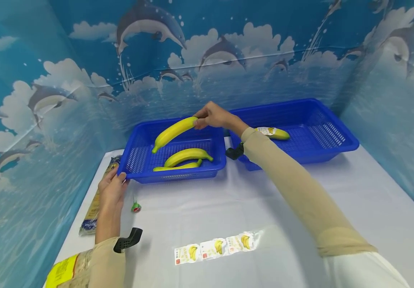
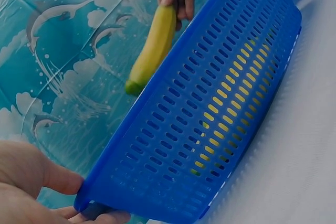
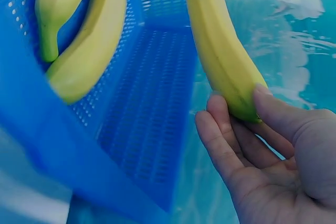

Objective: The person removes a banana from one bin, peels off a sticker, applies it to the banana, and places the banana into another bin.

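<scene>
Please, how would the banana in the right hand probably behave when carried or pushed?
The banana is probably stiff: it sticks out unsupported from the right hand. Being pinched at one end, it seems fairly light. Its curve may make it rock rather than roll.

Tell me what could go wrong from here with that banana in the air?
The right hand pinches the held banana at only one end, so it might slip or swing. If it fell, it could bump the two bananas lying in the left basket. The left hand grips that basket by a corner, so a tug might shift or tip it.
</scene>
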`<state>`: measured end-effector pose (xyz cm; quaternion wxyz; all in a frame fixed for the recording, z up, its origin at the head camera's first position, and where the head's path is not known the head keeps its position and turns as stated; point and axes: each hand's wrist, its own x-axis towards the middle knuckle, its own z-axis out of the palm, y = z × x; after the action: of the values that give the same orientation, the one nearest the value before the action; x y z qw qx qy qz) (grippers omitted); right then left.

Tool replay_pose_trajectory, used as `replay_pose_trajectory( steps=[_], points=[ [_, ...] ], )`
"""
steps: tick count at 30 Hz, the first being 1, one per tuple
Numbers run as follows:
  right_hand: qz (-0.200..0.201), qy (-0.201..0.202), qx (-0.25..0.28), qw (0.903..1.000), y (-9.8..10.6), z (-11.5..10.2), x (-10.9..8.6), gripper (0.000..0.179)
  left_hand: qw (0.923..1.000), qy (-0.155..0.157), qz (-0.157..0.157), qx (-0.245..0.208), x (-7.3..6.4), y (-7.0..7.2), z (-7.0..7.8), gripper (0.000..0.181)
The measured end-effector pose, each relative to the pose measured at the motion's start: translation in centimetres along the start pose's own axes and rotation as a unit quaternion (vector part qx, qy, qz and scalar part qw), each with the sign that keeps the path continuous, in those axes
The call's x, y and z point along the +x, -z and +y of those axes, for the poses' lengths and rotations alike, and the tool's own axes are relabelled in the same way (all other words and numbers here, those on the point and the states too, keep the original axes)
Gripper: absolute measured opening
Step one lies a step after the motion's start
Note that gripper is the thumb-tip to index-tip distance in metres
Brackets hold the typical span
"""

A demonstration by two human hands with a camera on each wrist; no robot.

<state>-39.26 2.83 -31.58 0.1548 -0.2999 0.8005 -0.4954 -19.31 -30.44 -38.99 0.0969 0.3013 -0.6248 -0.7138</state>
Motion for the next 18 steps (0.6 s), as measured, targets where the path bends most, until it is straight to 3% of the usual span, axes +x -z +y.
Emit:
replay_pose_trajectory(
  steps=[7, 18],
  points=[
    [0.026, 0.026, 0.025, 0.9990, 1.3, -1.0, -3.9, 0.034, 0.9999, 0.003, -0.006, -0.012, -0.1, 0.6, -0.3, 0.058],
    [0.088, 0.063, 0.018, 0.9940, 2.7, -1.0, -13.6, 0.039, 1.0000, -0.004, -0.003, -0.004, -0.1, 0.1, -0.5, 0.056]
  ],
)
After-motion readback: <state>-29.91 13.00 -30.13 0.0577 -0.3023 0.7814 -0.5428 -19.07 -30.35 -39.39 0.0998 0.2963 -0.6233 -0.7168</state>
